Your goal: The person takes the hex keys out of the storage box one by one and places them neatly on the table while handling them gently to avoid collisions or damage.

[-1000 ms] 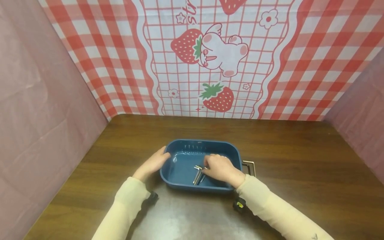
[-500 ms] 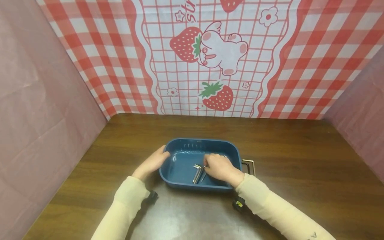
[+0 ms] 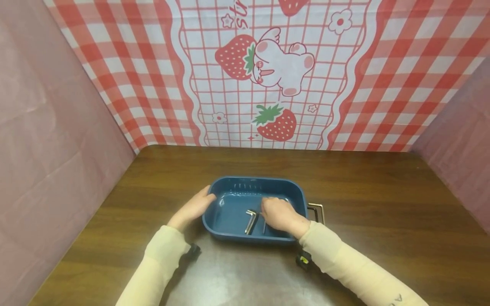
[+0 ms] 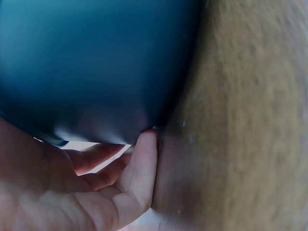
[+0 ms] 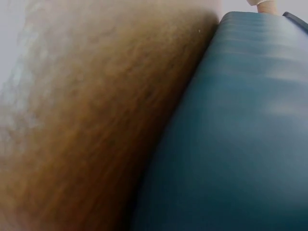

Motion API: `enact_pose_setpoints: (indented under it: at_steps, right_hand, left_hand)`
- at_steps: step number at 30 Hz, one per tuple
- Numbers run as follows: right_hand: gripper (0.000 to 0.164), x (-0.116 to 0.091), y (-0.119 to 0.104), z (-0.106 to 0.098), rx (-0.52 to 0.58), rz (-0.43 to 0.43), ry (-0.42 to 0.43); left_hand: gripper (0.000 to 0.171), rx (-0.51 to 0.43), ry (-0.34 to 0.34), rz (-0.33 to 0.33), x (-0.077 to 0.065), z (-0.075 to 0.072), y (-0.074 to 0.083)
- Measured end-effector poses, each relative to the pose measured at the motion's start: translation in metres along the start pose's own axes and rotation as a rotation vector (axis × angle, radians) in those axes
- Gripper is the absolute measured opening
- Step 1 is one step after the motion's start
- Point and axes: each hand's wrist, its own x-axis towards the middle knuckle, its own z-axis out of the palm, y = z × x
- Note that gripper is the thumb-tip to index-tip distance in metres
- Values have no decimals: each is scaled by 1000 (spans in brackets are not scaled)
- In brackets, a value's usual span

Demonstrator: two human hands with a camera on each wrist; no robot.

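A blue rectangular plastic basin (image 3: 229,212) sits on the wooden table. My left hand (image 3: 194,208) grips its left end, thumb over the rim and fingers along the outside; in the left wrist view those fingers (image 4: 144,163) lie against the wall near the tabletop. My right hand (image 3: 281,212) reaches inside, curled fingertips pinching an Allen key (image 3: 264,226) whose straight shaft shows below them. Left of it, a couple of L-shaped Allen keys (image 3: 250,222) lie together on the basin floor. The right wrist view shows only the basin's outer wall (image 5: 231,134) and the table, without my right fingers.
Just outside the basin's right end is a squared gold and black metal bar shape (image 3: 323,212). The brown table (image 3: 363,191) reaches back to a strawberry-print cloth (image 3: 229,97), with pink cloth (image 3: 46,148) on both sides.
The Allen key in my right fingers has swung from slanted to nearly upright in the head view and stands farther from the others. My left hand keeps its grip on the basin.
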Motion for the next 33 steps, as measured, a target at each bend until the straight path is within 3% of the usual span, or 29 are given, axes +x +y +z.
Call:
enact_pose_setpoints:
  at_steps: [6,13,33]
  right_hand:
    - [12,1,-1,-1,7,8,-9]
    - [9,1,0,-1,64,-10,73]
    - [13,3,1,-2,200,29,55]
  left_hand:
    - [48,-5,-6,4,-1,-1,0]
    - [45,-2,13,20,-3,-1,0]
    - [45,7,13,14,-3,0,0]
